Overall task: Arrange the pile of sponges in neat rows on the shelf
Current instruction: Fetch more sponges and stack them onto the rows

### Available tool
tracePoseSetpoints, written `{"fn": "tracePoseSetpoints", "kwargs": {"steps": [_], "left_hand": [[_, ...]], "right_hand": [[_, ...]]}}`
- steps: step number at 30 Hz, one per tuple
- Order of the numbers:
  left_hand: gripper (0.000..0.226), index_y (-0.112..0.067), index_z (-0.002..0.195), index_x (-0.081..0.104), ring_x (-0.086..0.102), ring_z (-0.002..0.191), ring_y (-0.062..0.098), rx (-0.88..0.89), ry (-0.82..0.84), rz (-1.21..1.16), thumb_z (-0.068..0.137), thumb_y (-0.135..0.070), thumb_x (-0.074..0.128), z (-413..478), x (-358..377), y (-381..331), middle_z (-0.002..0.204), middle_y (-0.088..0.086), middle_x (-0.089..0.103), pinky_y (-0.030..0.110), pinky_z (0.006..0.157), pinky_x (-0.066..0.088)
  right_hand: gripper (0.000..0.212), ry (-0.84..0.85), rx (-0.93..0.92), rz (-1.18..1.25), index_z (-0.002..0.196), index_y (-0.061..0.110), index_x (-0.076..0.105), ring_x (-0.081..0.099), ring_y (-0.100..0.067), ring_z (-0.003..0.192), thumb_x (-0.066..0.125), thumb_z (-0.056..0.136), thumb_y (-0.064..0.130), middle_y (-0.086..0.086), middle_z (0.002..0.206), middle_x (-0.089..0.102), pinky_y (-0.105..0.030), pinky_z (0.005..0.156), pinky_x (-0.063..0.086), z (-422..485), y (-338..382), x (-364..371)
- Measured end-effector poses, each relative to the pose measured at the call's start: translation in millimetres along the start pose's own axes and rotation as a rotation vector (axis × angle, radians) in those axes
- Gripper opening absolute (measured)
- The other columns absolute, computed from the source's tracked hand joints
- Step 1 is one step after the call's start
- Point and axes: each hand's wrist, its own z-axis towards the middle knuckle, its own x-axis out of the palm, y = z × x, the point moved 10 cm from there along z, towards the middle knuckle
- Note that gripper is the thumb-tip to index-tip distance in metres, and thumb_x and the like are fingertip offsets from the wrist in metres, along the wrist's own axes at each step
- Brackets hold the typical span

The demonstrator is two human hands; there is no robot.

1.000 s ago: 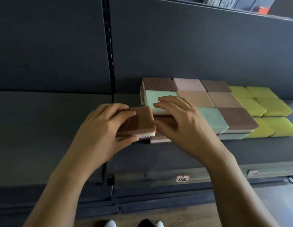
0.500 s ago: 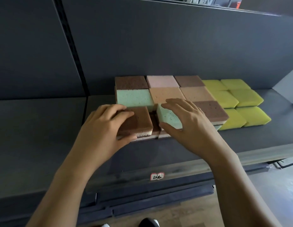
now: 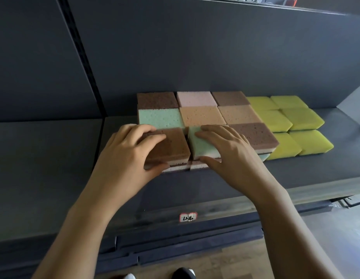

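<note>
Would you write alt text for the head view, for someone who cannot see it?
A left hand grips a brown sponge and a right hand a green sponge, in the front row on a dark shelf.

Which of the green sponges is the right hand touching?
The front-row green sponge, beside the brown sponge that the left hand grips. The other green sponge lies one row behind.

Dark grey shelf (image 3: 296, 174): stacked sponges (image 3: 201, 115), brown, pink, green, in rows; yellow sponges (image 3: 304, 118) touching, right.
</note>
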Motion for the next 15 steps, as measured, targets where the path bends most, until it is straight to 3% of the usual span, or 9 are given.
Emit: {"fn": "tracePoseSetpoints", "kwargs": {"steps": [15], "left_hand": [[0.054,-0.014,0.126,0.062,0.049,0.123,0.025,0.020,0.041,-0.001,0.077,-0.030,0.074,10.0,18.2,-11.8,0.132,0.002,0.055,0.042,0.099,0.044]], "right_hand": [[0.058,-0.016,-0.072,0.020,0.133,0.018,0.060,0.046,-0.023,0.132,0.081,0.079,0.021,0.001,0.139,0.055,-0.048,0.104,0.044,1.4,3.7,3.9]]}}
